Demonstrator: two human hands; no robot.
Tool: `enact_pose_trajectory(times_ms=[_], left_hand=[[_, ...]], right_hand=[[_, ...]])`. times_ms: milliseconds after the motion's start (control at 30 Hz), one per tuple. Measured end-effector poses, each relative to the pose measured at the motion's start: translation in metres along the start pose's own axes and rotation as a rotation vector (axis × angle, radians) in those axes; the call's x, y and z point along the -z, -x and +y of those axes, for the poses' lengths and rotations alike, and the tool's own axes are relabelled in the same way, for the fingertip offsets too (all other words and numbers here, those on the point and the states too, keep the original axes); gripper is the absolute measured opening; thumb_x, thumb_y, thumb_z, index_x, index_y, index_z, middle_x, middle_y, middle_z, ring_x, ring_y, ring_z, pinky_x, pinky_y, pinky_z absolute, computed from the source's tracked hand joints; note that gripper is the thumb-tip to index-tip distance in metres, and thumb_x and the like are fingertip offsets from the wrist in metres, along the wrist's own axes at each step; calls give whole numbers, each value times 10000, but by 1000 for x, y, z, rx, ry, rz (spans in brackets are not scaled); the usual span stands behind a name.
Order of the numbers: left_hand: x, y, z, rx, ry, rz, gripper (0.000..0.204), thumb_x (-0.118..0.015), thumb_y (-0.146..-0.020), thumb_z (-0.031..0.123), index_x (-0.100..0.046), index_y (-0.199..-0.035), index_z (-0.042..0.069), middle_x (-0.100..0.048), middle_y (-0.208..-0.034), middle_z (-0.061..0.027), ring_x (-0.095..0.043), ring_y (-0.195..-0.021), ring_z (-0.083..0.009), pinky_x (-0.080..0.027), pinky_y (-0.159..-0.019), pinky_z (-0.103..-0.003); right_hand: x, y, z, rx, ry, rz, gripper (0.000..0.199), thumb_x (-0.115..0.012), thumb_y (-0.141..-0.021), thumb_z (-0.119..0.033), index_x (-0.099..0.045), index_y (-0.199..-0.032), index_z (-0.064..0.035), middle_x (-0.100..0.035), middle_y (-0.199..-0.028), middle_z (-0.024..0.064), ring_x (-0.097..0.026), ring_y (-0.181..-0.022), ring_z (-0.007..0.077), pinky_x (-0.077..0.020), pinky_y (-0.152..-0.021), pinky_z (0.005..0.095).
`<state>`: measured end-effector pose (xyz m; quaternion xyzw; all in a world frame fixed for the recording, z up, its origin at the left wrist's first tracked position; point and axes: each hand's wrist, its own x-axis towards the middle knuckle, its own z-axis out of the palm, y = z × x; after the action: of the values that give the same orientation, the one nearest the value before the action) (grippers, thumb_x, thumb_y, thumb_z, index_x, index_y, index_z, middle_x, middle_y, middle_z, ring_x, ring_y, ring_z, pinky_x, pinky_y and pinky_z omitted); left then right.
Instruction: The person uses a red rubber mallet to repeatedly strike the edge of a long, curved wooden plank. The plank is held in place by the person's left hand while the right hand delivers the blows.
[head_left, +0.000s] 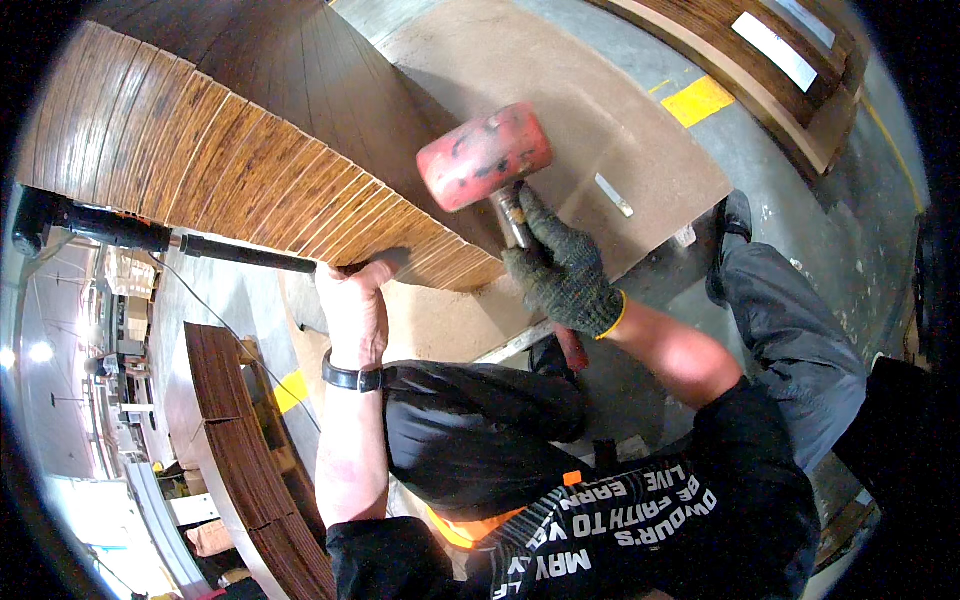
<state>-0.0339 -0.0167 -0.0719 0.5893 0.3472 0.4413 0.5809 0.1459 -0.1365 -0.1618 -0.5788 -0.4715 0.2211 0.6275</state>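
A red rubber mallet [485,155] with dark scuffs on its head is held up by my right hand [565,270], in a dark knitted glove with a yellow cuff. The glove wraps the shaft just below the head, and the red handle end shows below. My bare left hand [352,310], with a black band at the wrist, closes around the end of a black rod [250,254]; its fingers are partly hidden. The rod runs left to a bulky black tool body [110,225]. Against my left thumb is the lower edge of a stack of brown wood-grain boards [270,165].
A brown sheet [610,110] lies on the grey floor under the stack, with a small white strip [614,195] on it. More boards are stacked at lower left [235,440] and top right [740,60]. A thin cable [215,325] hangs at left. My legs are close by.
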Motion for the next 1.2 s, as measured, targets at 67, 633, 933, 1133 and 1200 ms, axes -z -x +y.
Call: enact_pose_trajectory(times_ms=[67,633,933,1133,1200], left_hand=[[1,-1,-1,22,-16,7,526,-518,-634,-182,-525,-1126,2,-607,-1029,-89,-594,-912,-213,-501,-778,-313],[-2,1,4,-75,12,39,507,-517,-666,-176,-523,-1131,24,-611,-1028,-73,-596,-922,-195,-495,-790,-307],[-11,2,8,-203,-54,120,496,-522,-695,-139,-488,-1164,17,-594,-1065,-97,-589,-947,-218,-484,-819,-333],[-7,1,6,-197,-73,116,500,-531,-693,-137,-487,-1165,21,-589,-1077,-94,-578,-969,-219,-473,-839,-341],[-7,1,5,-195,-68,118,499,-531,-692,-136,-486,-1163,23,-588,-1075,-93,-578,-970,-217,-472,-837,-340]], right_hand=[[0,-1,-2,70,22,-23,641,-628,-801,-80,-365,-1382,-9,-637,-1004,180,-614,-769,139,-502,-704,294],[9,-16,-24,129,-39,41,620,-628,-813,-79,-376,-1373,4,-634,-1002,159,-619,-807,140,-500,-743,291],[9,-23,-31,172,40,-1,610,-623,-813,-86,-381,-1363,18,-566,-1222,207,-639,-968,216,-498,-803,315],[15,-28,-36,95,79,-92,623,-627,-802,-77,-383,-1371,-9,-585,-1198,193,-638,-970,218,-497,-807,310],[14,-30,-38,136,67,-38,628,-631,-798,-82,-386,-1374,-23,-606,-1164,187,-650,-932,214,-505,-778,310]])
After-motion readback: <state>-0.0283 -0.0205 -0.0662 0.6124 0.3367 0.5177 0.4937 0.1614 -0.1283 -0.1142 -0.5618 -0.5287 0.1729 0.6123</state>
